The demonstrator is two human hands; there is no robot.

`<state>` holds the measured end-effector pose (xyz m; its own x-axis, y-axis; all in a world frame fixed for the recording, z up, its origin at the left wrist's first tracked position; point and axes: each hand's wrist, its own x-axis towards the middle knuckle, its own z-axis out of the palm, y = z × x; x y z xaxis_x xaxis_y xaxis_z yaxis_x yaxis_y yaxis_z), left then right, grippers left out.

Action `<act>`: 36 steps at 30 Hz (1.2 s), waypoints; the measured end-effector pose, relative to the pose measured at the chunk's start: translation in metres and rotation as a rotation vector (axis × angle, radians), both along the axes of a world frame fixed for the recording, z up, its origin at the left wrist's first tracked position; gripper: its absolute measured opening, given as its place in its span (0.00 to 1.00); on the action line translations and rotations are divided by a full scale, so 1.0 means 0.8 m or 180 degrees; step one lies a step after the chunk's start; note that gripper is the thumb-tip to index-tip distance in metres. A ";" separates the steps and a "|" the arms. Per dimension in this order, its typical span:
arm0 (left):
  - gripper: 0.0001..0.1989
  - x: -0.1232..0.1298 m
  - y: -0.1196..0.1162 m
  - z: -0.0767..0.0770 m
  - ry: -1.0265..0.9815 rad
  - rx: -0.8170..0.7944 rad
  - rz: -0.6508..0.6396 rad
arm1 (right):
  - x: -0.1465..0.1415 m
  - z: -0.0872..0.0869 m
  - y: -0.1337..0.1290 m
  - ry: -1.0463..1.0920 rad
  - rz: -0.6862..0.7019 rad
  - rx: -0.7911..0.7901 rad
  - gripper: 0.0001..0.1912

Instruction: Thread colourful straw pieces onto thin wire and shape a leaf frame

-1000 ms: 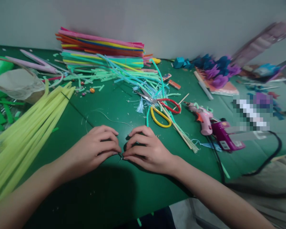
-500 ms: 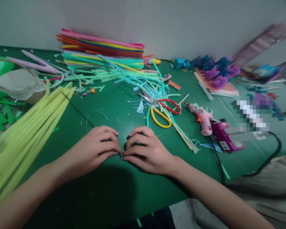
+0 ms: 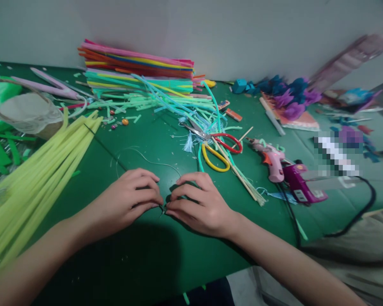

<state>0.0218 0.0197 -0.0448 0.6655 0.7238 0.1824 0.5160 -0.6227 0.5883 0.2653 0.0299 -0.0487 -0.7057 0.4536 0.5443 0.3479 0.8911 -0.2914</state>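
Note:
My left hand [image 3: 132, 197] and my right hand [image 3: 201, 204] meet low over the green table, fingertips close together. Between them is a small dark wire-like piece [image 3: 162, 210], mostly hidden by the fingers. Thumb and fingers of my left hand pinch its left side; those of my right hand close on its right side. A thin pale thread [image 3: 153, 162] curves over the table just beyond both hands. Scissors with one red and one yellow handle [image 3: 215, 155] lie past my right hand, on light blue tassels and thin sticks.
Yellow-green pipe cleaners [image 3: 47, 170] fill the left side. Bundles of coloured pipe cleaners [image 3: 137, 70] lie by the wall, with beads [image 3: 124, 122] in front. A pink glue gun [image 3: 274, 163], its black cable and purple flowers [image 3: 295, 108] are on the right.
The fingers of my right hand have shifted slightly, with its upper fingers moving a little to the right. My left hand has hardly moved.

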 end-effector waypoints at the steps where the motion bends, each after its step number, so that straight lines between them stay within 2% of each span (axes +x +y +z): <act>1: 0.10 0.000 0.000 0.000 -0.0008 0.0003 -0.0002 | 0.000 0.000 0.000 0.0001 -0.0007 0.0026 0.03; 10: 0.09 0.001 0.001 0.003 0.0000 -0.0063 -0.0011 | 0.002 0.005 -0.002 -0.0150 0.0119 0.0471 0.04; 16: 0.09 0.001 0.001 0.002 -0.0016 -0.0080 -0.0034 | 0.004 0.010 -0.006 -0.0222 0.0028 0.0758 0.06; 24: 0.08 0.001 -0.001 0.003 -0.0003 -0.0096 -0.0060 | 0.001 0.012 -0.007 -0.0257 0.0198 0.1127 0.03; 36: 0.09 0.001 -0.002 0.007 -0.0025 -0.0165 -0.0073 | 0.004 0.009 -0.007 -0.0358 0.0294 0.1349 0.03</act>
<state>0.0223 0.0184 -0.0389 0.6807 0.7170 0.1501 0.4972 -0.6028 0.6240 0.2683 0.0243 -0.0414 -0.7983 0.1393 0.5860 0.2700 0.9524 0.1413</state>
